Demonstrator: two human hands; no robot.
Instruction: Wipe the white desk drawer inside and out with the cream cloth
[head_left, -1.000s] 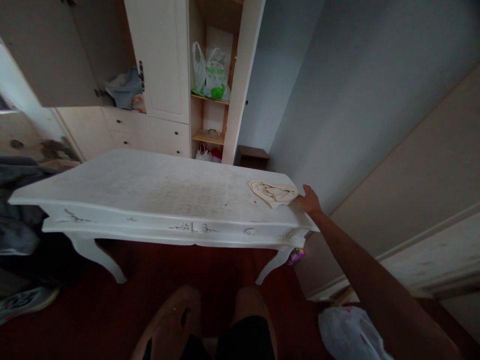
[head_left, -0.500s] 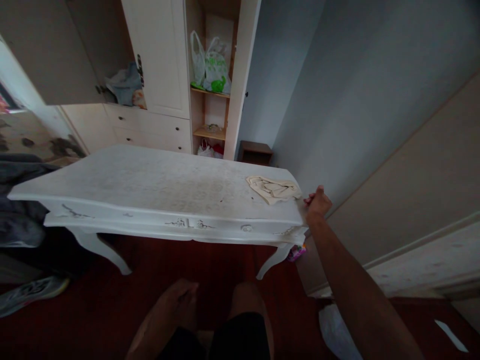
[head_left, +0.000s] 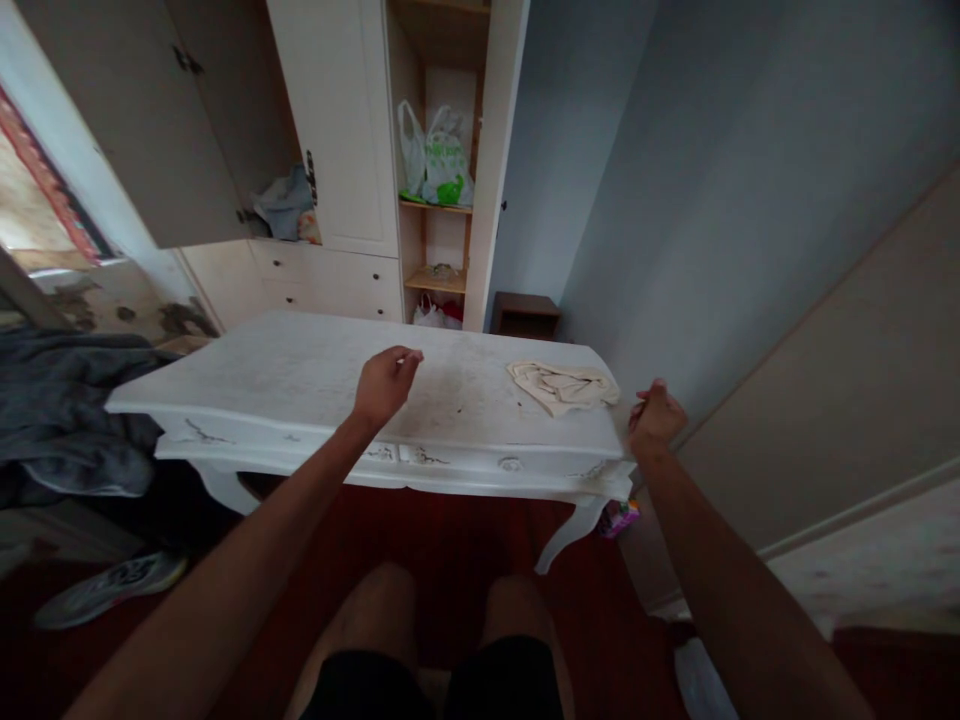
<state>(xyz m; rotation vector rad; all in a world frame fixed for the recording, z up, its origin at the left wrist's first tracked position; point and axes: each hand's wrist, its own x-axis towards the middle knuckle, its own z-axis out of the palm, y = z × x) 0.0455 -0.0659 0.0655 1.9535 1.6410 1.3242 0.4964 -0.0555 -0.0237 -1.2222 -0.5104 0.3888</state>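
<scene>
from where i stand, the left hand (head_left: 385, 386) hangs over the white desk (head_left: 292, 365), fingers and thumb drawn together, nothing visible in them. the right hand (head_left: 657, 416) is past the desk's right end, loosely curled, and i see nothing in that grip either. the folded cream cloth (head_left: 562, 387) lies on the desk between the 2 hands, nearer the right and touching neither.

i'd judge the cloth handles best under a flat palm with spread fingers, its loose folds tucked in so no edge drags; a pinch at a single corner would probably let it unfold.

beyond the left hand, a plastic bag (head_left: 448, 170) in the cupboard (head_left: 345, 150) carries green print, too blurred to read. below the right hand, a pink packet (head_left: 619, 518) shows nothing legible.
</scene>
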